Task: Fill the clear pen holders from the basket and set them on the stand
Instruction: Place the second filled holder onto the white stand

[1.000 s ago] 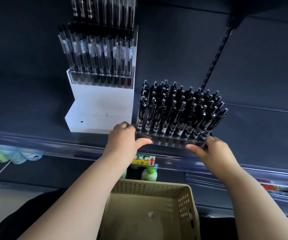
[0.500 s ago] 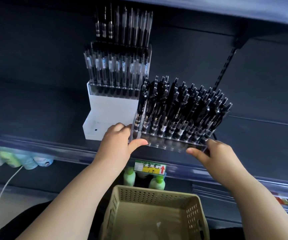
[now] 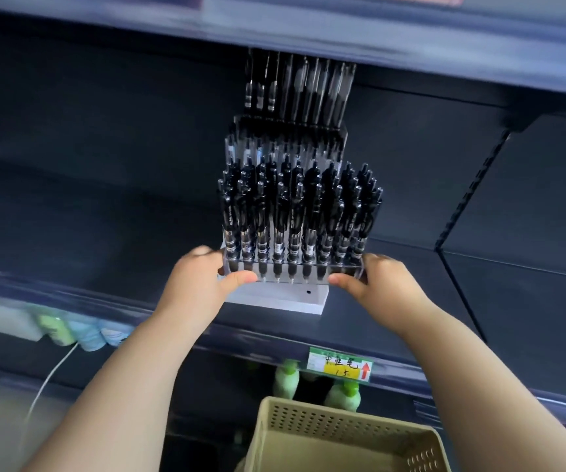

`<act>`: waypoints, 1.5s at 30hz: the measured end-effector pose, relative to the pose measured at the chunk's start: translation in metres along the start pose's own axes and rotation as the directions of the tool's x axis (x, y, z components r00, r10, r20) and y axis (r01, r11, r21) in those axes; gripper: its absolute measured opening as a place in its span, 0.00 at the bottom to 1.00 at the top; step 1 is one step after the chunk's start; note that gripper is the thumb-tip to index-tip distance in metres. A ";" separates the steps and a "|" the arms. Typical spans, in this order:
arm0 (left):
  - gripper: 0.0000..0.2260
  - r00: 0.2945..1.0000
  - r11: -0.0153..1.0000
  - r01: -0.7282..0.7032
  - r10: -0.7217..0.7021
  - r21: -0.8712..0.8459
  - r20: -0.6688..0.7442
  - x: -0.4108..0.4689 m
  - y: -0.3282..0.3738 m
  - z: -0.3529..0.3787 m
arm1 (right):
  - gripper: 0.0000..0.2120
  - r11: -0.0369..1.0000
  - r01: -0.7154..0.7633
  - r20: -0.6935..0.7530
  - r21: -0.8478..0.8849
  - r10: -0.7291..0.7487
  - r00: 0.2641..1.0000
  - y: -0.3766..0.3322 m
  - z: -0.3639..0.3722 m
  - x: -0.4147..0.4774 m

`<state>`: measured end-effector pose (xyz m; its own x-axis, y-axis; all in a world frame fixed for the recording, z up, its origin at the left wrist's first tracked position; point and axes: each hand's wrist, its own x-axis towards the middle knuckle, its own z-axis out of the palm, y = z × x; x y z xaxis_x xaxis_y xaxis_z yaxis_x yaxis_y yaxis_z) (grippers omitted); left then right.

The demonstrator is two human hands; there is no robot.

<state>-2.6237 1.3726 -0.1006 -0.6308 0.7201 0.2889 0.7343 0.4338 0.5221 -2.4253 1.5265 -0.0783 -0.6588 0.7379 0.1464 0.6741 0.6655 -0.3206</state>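
Two hands on one clear pen holder (image 3: 292,269) right now. The left hand (image 3: 203,282) has the holder's left end, thumb curled across the front face and the other fingers wrapped round behind. The right hand (image 3: 385,284) grips the right end the same way, thumb pressed along the front.

The holder is packed with black pens (image 3: 295,212), all upright with clickers up, and it's lined up over the lowest step of the white stand (image 3: 275,299). Honestly can't tell if its base is resting on that step or just above it.

Higher up the stand, behind the held one, a second clear holder (image 3: 285,148) of pens is on the middle step. A third row of pens (image 3: 298,86) stands on the top step, pretty blurry.

Below the stand, nearest the camera, is the beige perforated basket (image 3: 343,434). Between it and the stand there's a green and yellow price tag (image 3: 341,367) with a red arrow, plus a couple of green bottles (image 3: 286,383). A white cable (image 3: 50,379) hangs down-left of the stand.
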 end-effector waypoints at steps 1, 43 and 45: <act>0.19 1.000 1.000 0.012 -0.012 -0.006 0.023 0.003 -0.003 0.000 | 0.23 1.000 -0.002 0.014 0.011 0.002 1.000 -0.002 0.004 0.004; 0.24 0.952 0.991 0.078 -0.106 0.107 0.288 0.034 -0.041 0.023 | 0.30 0.966 -0.095 0.124 0.239 0.067 0.990 -0.002 0.070 0.023; 0.24 0.953 0.992 0.077 -0.102 0.097 0.287 0.033 -0.041 0.024 | 0.28 0.971 -0.094 0.123 0.218 0.068 0.990 0.000 0.069 0.021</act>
<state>-2.6685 1.3917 -0.1320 -0.6040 0.7969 -0.0080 0.7044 0.5386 0.4623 -2.4626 1.5340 -0.1398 -0.6472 0.7623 0.0084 0.6441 0.5526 -0.5290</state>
